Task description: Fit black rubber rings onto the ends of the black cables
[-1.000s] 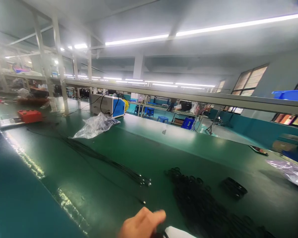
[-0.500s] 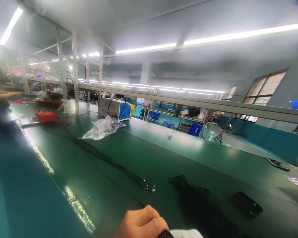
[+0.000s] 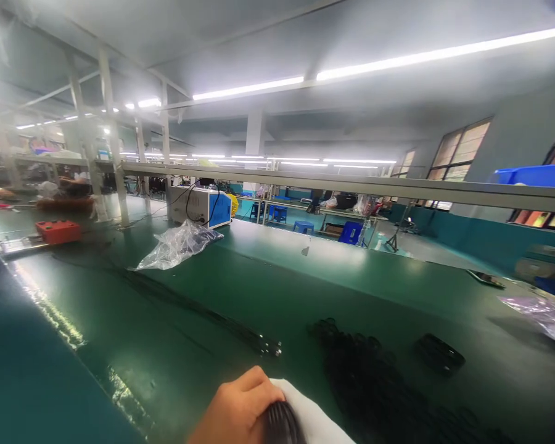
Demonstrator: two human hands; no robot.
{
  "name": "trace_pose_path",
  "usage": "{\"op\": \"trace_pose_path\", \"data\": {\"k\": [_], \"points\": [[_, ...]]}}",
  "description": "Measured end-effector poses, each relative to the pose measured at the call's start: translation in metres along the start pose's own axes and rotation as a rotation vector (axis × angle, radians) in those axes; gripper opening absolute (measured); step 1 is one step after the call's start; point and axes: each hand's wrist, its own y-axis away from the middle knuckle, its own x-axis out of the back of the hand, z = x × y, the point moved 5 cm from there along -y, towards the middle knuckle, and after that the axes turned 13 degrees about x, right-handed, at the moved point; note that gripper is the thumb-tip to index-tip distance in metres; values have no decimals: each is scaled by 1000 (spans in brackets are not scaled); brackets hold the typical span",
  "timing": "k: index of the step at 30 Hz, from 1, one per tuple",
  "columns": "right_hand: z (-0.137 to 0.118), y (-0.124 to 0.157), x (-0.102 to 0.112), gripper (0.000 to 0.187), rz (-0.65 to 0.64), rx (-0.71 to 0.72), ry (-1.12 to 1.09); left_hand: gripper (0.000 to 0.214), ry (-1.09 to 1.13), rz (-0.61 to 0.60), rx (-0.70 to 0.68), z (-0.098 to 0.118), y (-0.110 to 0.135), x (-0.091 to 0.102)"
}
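My left hand (image 3: 240,404) is at the bottom middle, its fingers closed round a bundle of black cables (image 3: 284,425). A smooth white piece (image 3: 305,410), perhaps a sleeve or cloth, lies right behind the bundle. My right hand does not show. Beyond my left hand, a long bunch of thin black cables (image 3: 198,311) stretches over the green table (image 3: 277,277), with shiny metal ends at its near tip. To the right lies a dark heap of coiled black cables (image 3: 374,376). A glossy black oblong object (image 3: 439,354) sits beside the heap.
Farther back lie a clear plastic bag (image 3: 180,243), a blue and white machine box (image 3: 198,206) and a red box (image 3: 58,231). A raised shelf rail (image 3: 305,179) on posts runs across the table. Another plastic bag (image 3: 541,314) is at the right.
The view has turned rightward, so the surroundings shift left. My left hand, with the cable bundle, has risen slightly in view, and more of the white piece shows. The person at far left has mostly left the view.
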Motion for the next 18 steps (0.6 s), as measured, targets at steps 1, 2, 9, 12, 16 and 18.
{"op": "trace_pose_path", "data": {"k": [1,2,9,12,16,18], "points": [[-1,-2,-3,21,8,-5,-13,28,9,-11,45,0,-1,2],[-3,-3,-6,26,4,-11,-59,27,43,-23,101,0,-2,4],[-12,7,-19,37,-131,-124,-585,20,403,-51,454,-13,-6,-5],[-11,6,-21,34,-126,-103,-607,14,424,-25,500,-14,-7,-7],[-8,3,-23,35,-97,-109,-557,7,316,-4,530,-13,-8,-7],[-8,2,-23,33,-84,-113,-547,9,243,16,544,-13,-8,-5]]}}
